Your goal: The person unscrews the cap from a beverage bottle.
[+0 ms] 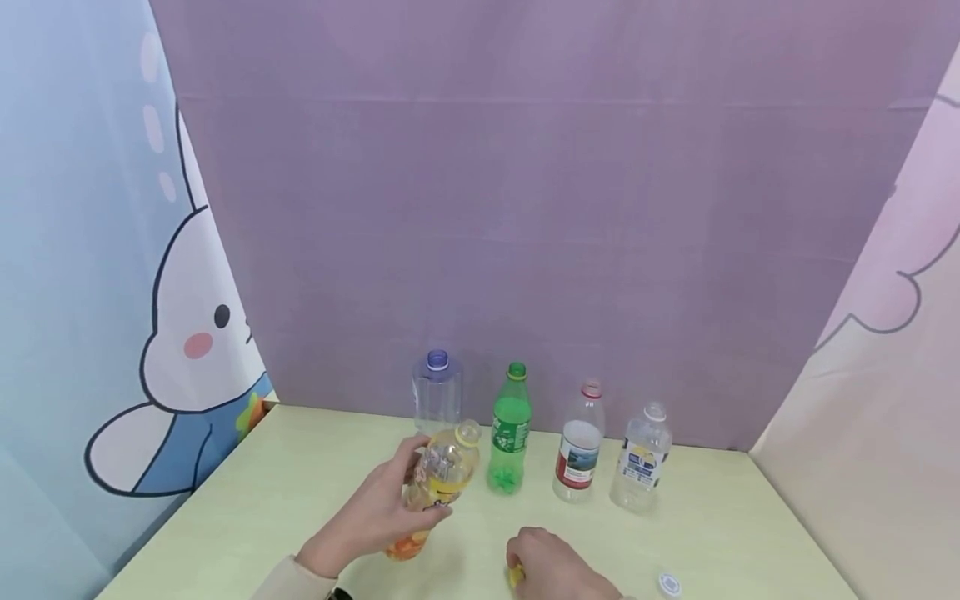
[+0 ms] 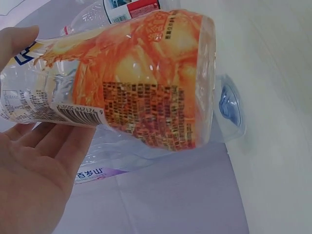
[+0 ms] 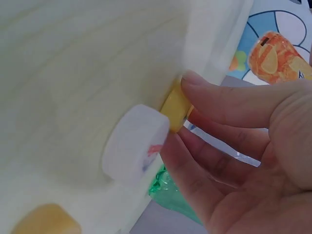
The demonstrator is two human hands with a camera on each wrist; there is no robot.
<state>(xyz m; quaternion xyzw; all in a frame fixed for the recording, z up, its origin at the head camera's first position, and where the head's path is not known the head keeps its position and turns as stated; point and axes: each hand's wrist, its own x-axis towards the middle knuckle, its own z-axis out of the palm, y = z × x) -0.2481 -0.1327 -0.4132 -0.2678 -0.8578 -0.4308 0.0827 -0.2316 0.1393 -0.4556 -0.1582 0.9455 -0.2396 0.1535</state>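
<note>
My left hand (image 1: 386,508) grips a clear plastic bottle (image 1: 447,467) with an orange and yellow label, tilted and without a cap. Its base is turned towards the camera in the left wrist view, where the left hand (image 2: 39,170) wraps the neck end of the bottle (image 2: 141,78). Low over the table, my right hand (image 1: 551,567) pinches a yellow bottle cap (image 3: 174,108) between thumb and fingers. Beside those fingers in the right wrist view lies a white cap (image 3: 134,144). Another yellow cap (image 3: 46,222) shows at that view's lower edge.
Along the back of the pale table (image 1: 315,450) stand uncapped bottles: a clear one with a blue neck (image 1: 438,392), a green one (image 1: 510,433), one with a red neck ring (image 1: 580,450) and a clear one (image 1: 642,462). A white cap (image 1: 670,585) lies at front right.
</note>
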